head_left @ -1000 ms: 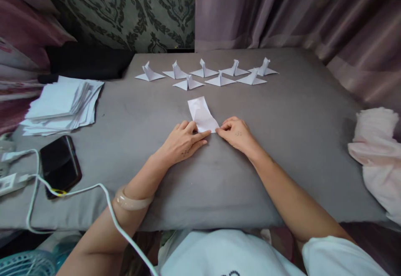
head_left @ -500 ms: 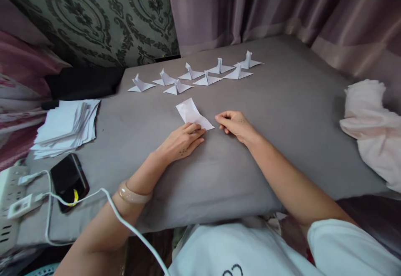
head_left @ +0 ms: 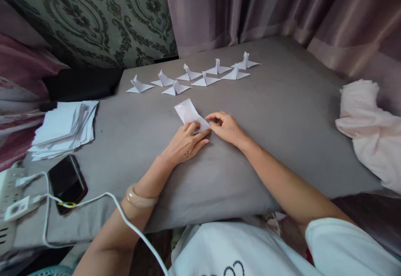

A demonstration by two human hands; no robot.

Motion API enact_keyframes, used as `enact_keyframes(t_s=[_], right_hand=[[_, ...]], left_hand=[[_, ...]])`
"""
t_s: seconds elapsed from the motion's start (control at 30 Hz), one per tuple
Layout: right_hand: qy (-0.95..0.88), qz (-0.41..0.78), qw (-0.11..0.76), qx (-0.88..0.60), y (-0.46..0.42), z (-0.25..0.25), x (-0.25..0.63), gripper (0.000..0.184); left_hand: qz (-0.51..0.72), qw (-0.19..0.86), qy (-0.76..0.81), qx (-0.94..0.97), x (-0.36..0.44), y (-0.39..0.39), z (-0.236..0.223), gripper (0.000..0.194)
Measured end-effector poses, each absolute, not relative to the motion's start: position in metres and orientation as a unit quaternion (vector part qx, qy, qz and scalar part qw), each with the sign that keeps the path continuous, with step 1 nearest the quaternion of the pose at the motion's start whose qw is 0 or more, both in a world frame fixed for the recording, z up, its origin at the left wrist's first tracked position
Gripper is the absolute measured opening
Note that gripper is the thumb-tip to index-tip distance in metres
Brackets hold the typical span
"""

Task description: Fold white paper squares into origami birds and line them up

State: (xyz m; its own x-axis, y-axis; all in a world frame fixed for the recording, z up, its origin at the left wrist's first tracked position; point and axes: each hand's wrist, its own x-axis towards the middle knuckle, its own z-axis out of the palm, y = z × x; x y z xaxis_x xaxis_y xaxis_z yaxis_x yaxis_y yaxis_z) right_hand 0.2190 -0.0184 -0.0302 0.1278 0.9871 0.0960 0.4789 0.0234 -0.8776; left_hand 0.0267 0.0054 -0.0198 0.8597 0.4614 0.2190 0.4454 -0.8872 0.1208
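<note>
A piece of white folded paper (head_left: 189,111) lies on the grey cloth in front of me, with a crease across it. My left hand (head_left: 188,142) holds its near edge down, fingers bent and pressed onto the paper. At the paper's right corner, the thumb and forefinger of my right hand (head_left: 226,127) pinch together; the fingertips partly cover that corner. Beyond the paper stand several white folded-paper figures (head_left: 205,79) in two loose rows, each with an upright middle and flat pointed sides.
A stack of white paper (head_left: 64,127) lies at the left, with a black phone (head_left: 68,182) below it. A white cable (head_left: 125,219) runs from a power strip (head_left: 9,200) across my left forearm. Pale pink cloth (head_left: 366,129) lies at the right edge.
My right hand has moved left to the paper's right corner, where it was apart before. My left hand has shifted slightly right along the near edge.
</note>
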Motion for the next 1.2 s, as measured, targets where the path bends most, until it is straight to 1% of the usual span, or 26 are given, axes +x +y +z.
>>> enact_keyframes(t_s=[0.13,0.23,0.27,0.37,0.4,0.43,0.47,0.5,0.6,0.63,0.7,0.8,0.9,1.0,1.1,1.2], right_hand=[[-0.621,0.279,0.395,-0.617,-0.023,-0.025,0.21,0.026],[-0.644,0.263,0.373,-0.614,-0.025,-0.025,0.205,0.025],[-0.65,0.259,0.362,-0.615,-0.026,-0.025,0.204,0.021],[-0.673,0.226,0.333,-0.621,-0.028,-0.023,0.203,0.006],[-0.687,0.203,0.331,-0.614,-0.029,-0.021,0.202,0.005],[-0.707,0.178,0.33,-0.6,-0.03,-0.019,0.202,0.008],[-0.729,0.15,0.331,-0.581,-0.031,-0.017,0.201,0.011],[-0.751,0.12,0.329,-0.559,-0.032,-0.015,0.201,0.013],[-0.782,0.026,0.331,-0.528,-0.032,-0.01,0.201,0.019],[-0.778,-0.002,0.337,-0.53,-0.032,-0.009,0.201,0.021],[-0.765,-0.051,0.352,-0.537,-0.032,-0.008,0.201,0.023],[-0.767,-0.095,0.331,-0.541,-0.034,-0.01,0.202,0.025],[-0.79,-0.097,0.257,-0.548,-0.038,-0.014,0.205,0.028],[-0.794,-0.077,0.192,-0.571,-0.044,-0.015,0.208,0.028],[-0.79,-0.059,0.163,-0.589,-0.05,-0.013,0.209,0.028],[-0.792,-0.034,0.143,-0.593,-0.055,-0.007,0.209,0.027]], left_hand=[[0.198,0.024,0.237,0.951,0.016,0.001,-0.015,0.03],[0.29,-0.028,0.288,0.912,0.006,0.001,-0.011,0.022],[0.319,-0.052,0.312,0.893,0.003,0.002,-0.01,0.024],[0.363,-0.114,0.369,0.848,-0.004,0.005,-0.006,0.048],[0.362,-0.127,0.373,0.845,-0.006,0.006,-0.005,0.053],[0.358,-0.137,0.37,0.846,-0.007,0.007,-0.003,0.053],[0.352,-0.147,0.362,0.851,-0.009,0.008,-0.001,0.049],[0.346,-0.155,0.35,0.857,-0.011,0.008,0.0,0.041],[0.323,-0.172,0.306,0.879,-0.014,0.004,0.006,0.012],[0.318,-0.176,0.293,0.884,-0.015,0.003,0.008,0.009],[0.318,-0.184,0.282,0.886,-0.014,-0.001,0.01,0.012],[0.293,-0.151,0.281,0.901,-0.01,-0.004,0.01,0.014],[0.206,-0.072,0.252,0.943,-0.006,-0.003,0.004,0.016],[0.146,-0.024,0.252,0.956,-0.005,-0.003,-0.001,0.019],[0.131,0.002,0.28,0.951,-0.007,-0.005,-0.001,0.024],[0.141,0.021,0.285,0.948,-0.008,-0.005,0.0,0.025]])
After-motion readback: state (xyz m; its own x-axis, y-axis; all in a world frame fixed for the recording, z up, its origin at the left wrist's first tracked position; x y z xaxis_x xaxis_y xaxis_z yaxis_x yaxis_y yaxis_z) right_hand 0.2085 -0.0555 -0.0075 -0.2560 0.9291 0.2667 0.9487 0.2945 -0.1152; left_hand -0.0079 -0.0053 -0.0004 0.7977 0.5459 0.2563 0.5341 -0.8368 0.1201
